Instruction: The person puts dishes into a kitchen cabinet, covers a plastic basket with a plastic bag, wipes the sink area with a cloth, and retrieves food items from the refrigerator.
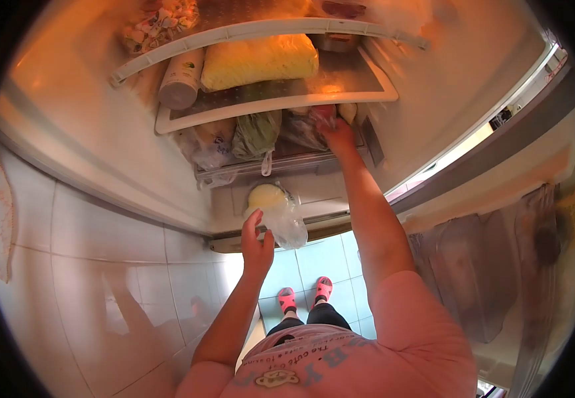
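My right hand [338,132] reaches into the clear refrigerator drawer [287,158] at its right end, by a clear plastic bag [306,129] and something reddish [324,111]. Its fingertips are partly hidden, so I cannot tell whether they grip anything. Below the drawer, a clear plastic bag [286,224] with a pale yellow rounded item [267,197] in it rests on the refrigerator's bottom ledge. Beside this bag is my left hand [257,244], thumb and fingers apart, close to its left side; whether it touches the plastic is unclear.
A green bag [257,134] and another clear bag [214,142] sit in the drawer. On the shelf above lie a yellow bag [261,62] and a pale cylindrical container [183,79]. The refrigerator door [486,278] stands open at right; a tiled wall [108,285] is at left.
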Motion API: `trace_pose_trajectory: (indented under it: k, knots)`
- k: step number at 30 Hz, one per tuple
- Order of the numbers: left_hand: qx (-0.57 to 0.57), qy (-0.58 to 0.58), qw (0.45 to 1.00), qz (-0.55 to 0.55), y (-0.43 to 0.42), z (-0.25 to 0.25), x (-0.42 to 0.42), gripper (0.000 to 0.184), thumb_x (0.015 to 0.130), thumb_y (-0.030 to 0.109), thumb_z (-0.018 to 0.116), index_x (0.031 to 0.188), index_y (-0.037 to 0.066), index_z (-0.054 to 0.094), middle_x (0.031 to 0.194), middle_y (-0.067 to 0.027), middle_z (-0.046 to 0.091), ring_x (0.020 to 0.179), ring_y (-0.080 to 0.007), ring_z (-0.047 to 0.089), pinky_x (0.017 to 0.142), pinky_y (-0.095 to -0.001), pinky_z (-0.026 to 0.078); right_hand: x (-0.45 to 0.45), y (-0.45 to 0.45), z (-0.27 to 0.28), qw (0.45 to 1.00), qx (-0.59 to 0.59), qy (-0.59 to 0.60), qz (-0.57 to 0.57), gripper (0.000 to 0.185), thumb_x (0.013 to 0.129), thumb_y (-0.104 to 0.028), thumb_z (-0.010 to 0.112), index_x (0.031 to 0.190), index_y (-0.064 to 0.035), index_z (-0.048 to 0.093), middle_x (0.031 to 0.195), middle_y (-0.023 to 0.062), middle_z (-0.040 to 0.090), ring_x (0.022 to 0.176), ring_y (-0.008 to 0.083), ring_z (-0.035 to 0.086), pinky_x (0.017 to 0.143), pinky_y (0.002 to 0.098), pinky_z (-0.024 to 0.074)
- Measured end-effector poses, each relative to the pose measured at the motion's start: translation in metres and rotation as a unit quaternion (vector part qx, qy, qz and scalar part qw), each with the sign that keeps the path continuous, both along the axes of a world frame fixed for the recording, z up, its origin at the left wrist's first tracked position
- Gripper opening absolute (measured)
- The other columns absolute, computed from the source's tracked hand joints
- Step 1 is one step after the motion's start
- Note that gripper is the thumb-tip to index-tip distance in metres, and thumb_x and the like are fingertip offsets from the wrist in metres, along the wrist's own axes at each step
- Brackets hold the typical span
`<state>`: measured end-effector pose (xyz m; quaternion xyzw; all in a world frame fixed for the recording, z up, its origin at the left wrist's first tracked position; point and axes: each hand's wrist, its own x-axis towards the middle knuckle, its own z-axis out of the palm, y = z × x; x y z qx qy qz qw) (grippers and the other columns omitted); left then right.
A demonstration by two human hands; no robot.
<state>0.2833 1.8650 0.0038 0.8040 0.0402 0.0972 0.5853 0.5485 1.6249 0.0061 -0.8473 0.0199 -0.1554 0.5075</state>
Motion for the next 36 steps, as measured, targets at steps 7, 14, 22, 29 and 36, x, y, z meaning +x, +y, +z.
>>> trace_pose_trajectory:
  k: [7,14,22,29,36]
  knots:
    - [-0.158,0.027,0.983,-0.091,-0.015,0.005,0.026,0.046,0.087,0.006,0.054,0.132,0.006,0.042,0.127,-0.0102,0.051,0.117,-0.0222,0.05,0.093,-0.0362,0.042,-0.037,0.012,-0.001,0.987,0.154,0.04,-0.017,0.022,0.084,-0.026,0.067,0.082,-0.0051,0.058,0.069,0.0019,0.053,0.061,0.0139,0.053,0.051,0.031,0.0453]
    - [-0.457,0.242,0.854,-0.056,-0.042,0.022,0.08,0.042,0.091,0.033,0.058,0.123,0.01,0.047,0.121,-0.0102,0.054,0.113,-0.0241,0.051,0.09,-0.0442,0.044,-0.11,0.03,0.028,0.947,0.312,0.078,-0.015,0.018,0.088,-0.022,0.063,0.084,-0.0065,0.055,0.073,0.0009,0.052,0.059,0.0112,0.051,0.047,0.0279,0.0439]
    - [-0.557,0.281,0.772,-0.123,-0.059,0.028,0.136,0.04,0.091,0.036,0.057,0.12,0.009,0.052,0.119,-0.0106,0.058,0.11,-0.0251,0.055,0.091,-0.046,0.044,-0.139,0.029,0.033,0.934,0.343,0.095,-0.031,0.025,0.086,-0.027,0.066,0.087,-0.0024,0.06,0.071,0.0007,0.055,0.054,0.0082,0.05,0.043,0.0241,0.0404]
    - [-0.563,0.248,0.779,-0.121,-0.077,0.017,0.154,0.038,0.092,0.026,0.059,0.124,0.007,0.051,0.122,-0.0093,0.058,0.11,-0.0239,0.057,0.093,-0.0418,0.047,-0.124,-0.001,0.006,0.949,0.295,0.073,-0.09,0.043,0.086,-0.043,0.065,0.105,-0.0056,0.06,0.088,0.0018,0.061,0.071,0.0108,0.055,0.056,0.0252,0.0434]
    - [-0.526,0.232,0.811,-0.11,-0.071,0.009,0.151,0.03,0.092,0.019,0.058,0.118,0.003,0.053,0.114,-0.0093,0.061,0.102,-0.0225,0.061,0.088,-0.0383,0.05,-0.088,0.004,0.029,0.958,0.281,0.049,-0.029,0.045,0.079,-0.036,0.073,0.105,-0.0025,0.057,0.094,0.0055,0.059,0.085,0.015,0.054,0.075,0.0304,0.0456]
